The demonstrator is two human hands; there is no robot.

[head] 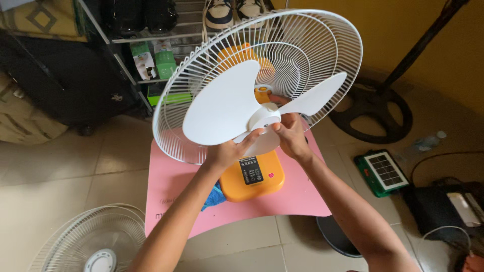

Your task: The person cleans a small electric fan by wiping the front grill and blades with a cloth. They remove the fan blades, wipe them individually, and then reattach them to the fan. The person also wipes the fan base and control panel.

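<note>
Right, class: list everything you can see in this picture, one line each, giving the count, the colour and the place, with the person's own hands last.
Fan blade: one, white, three-lobed, on the fan's hub at the centre.
Rear grille: one, white wire, behind the blade.
Fan base: one, orange with a dark control panel, on the table.
Table: one, pink, under the fan.
Front grille: one, white, on the floor, lower left.
Blue cloth: one, by the base.
Solar panel unit: one, green, floor, right.
Stand base: one, black, round, floor, right.
Shoes: a pair, on the shelf, top.
Left hand: fingers gripping the blade hub.
Right hand: fingers on the hub.
</note>
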